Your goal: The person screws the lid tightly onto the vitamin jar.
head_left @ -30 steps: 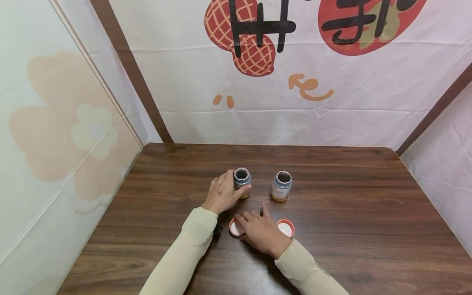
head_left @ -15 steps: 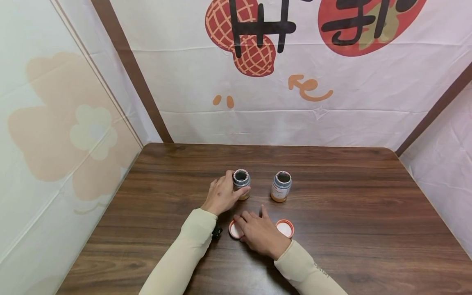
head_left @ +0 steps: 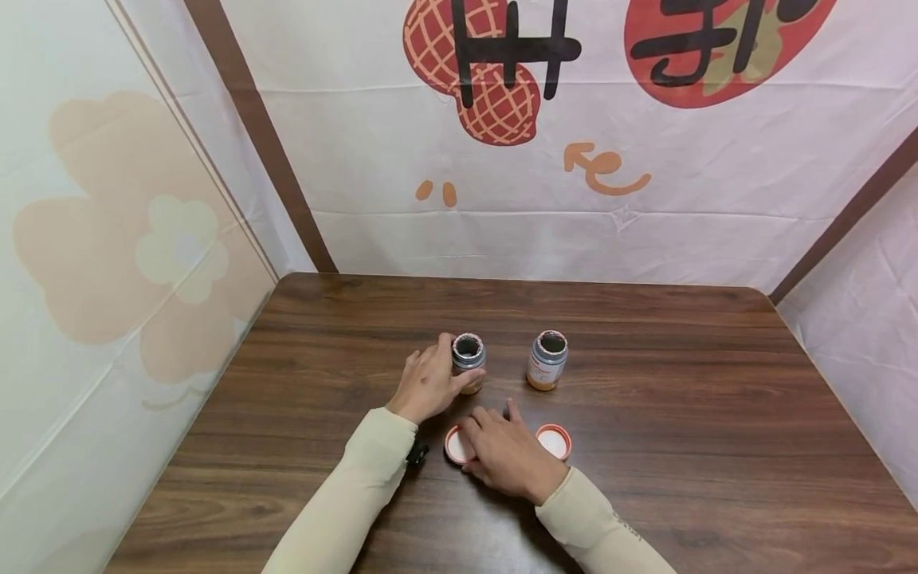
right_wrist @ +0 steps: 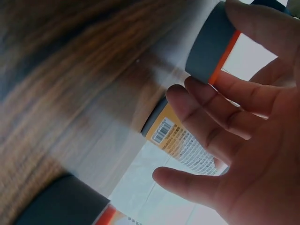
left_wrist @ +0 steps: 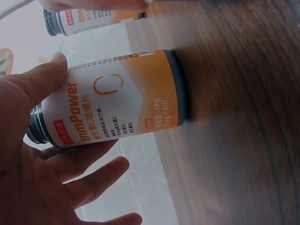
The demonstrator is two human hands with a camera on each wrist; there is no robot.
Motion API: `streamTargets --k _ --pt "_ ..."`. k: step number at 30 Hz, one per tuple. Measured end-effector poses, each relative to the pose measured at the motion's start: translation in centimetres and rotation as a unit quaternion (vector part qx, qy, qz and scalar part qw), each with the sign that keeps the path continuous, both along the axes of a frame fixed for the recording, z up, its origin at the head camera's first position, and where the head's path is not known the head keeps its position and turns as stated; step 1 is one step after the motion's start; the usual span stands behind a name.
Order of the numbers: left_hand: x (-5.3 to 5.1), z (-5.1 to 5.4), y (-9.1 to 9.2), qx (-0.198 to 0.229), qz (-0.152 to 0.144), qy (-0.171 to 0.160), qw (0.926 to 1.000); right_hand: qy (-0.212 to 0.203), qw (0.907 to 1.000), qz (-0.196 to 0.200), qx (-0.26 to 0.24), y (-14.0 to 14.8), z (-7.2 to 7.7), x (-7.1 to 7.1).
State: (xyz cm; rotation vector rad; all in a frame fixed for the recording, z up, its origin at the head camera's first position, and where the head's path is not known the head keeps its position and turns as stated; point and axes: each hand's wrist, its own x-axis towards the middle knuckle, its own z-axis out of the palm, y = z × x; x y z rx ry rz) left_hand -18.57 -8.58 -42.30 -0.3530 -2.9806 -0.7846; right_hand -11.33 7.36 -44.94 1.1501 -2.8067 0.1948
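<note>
The left hand (head_left: 428,383) grips an uncapped grey, white and orange bottle (head_left: 469,359), which stands upright on the table. In the left wrist view, the thumb and a finger hold the labelled bottle (left_wrist: 112,101) around its side. A second uncapped bottle (head_left: 547,363) stands to its right. Nearer the person, the right hand (head_left: 511,454) pinches a lid (head_left: 457,446) that lies with its white inside up and orange rim showing. In the right wrist view, the thumb and fingers hold the dark lid (right_wrist: 211,44) by its edge. Another upturned lid (head_left: 554,443) lies beside the right wrist.
The wooden table (head_left: 681,446) has a printed cloth (head_left: 373,247) behind it and more cloth along its left and right sides. A small black object (head_left: 417,454) shows by the left cuff.
The left hand and its bottle have shifted slightly toward the person. The right hand stays at the left lid, almost unmoved.
</note>
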Motion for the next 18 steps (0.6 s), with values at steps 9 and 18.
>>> streamTargets --k 9,18 --pt "0.9 0.4 -0.4 0.0 -0.026 0.02 0.9995 -0.027 0.999 0.01 -0.034 0.1 0.6 0.0" --pt "2.1 0.9 -0.8 -0.02 -0.061 0.051 0.9966 -0.041 0.9973 0.017 -0.059 0.6 0.9 0.2"
